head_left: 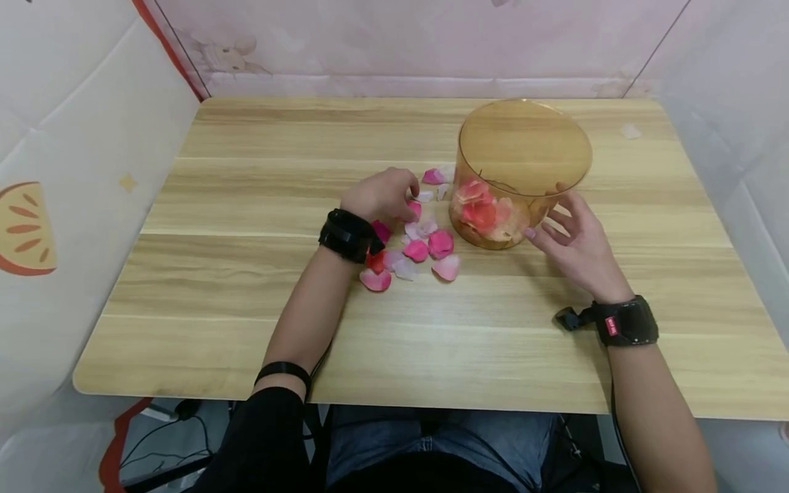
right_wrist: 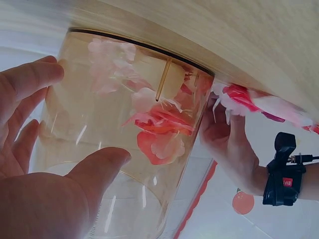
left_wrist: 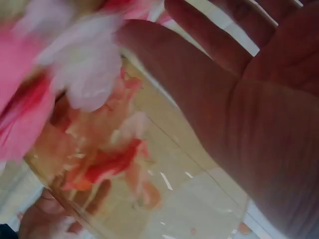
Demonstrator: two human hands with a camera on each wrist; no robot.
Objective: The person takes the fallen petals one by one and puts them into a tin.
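Steadying amber tub (head_left: 524, 171) with open right hand (head_left: 576, 243), fingers spread, left hand (head_left: 382, 195) curled over scattered petals (head_left: 425, 246) on table (head_left: 246, 205), grasp unclear.

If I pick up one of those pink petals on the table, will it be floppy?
Probably yes. The loose petals look thin and curled, so one would likely bend and feel very light. Being so thin and flat on the wooden table, they may be fiddly to pinch; the left hand is curled over some.

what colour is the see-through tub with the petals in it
Clear amber-orange. The tub shows best in the head view.
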